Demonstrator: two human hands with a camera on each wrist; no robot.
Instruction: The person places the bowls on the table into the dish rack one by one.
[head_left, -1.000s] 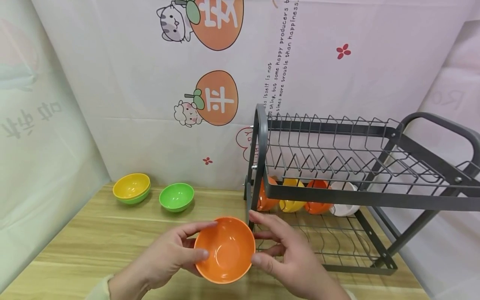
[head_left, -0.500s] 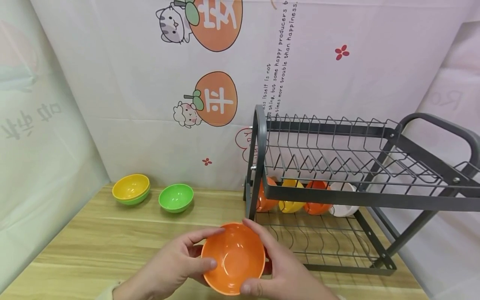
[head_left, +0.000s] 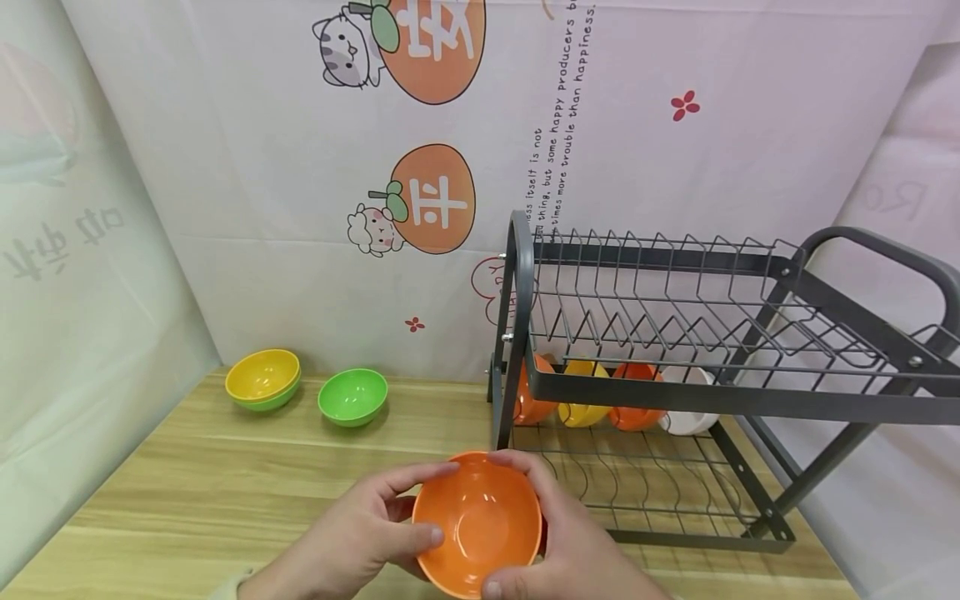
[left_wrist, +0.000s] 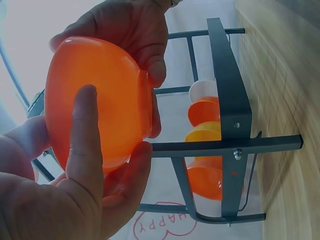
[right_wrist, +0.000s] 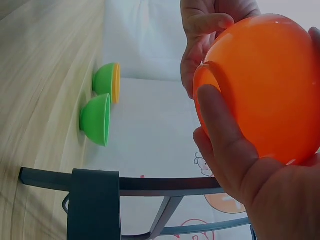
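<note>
An orange bowl (head_left: 480,529) is held up in front of me, its inside tilted toward the head camera. My left hand (head_left: 371,529) grips its left side, thumb over the rim inside and fingers on the outer wall. On the opposite side my right hand (head_left: 558,533) grips the rim, with its thumb at the lower front edge. In the left wrist view the bowl's outer wall (left_wrist: 95,100) shows between both hands. The right wrist view shows fingers against the foot ring under the orange bowl (right_wrist: 270,85).
A dark two-tier dish rack (head_left: 720,400) stands at right; its lower tier holds orange cups, a yellow cup (head_left: 583,400) and a white cup (head_left: 688,408). At back left are a yellow bowl (head_left: 262,375) nested in a green one, and another green bowl (head_left: 352,397) on the wooden table (head_left: 180,483).
The orange bowl has moved a little right and down, nearer to me. My right hand has closed from its side onto the rim, while my left hand has kept its grip.
</note>
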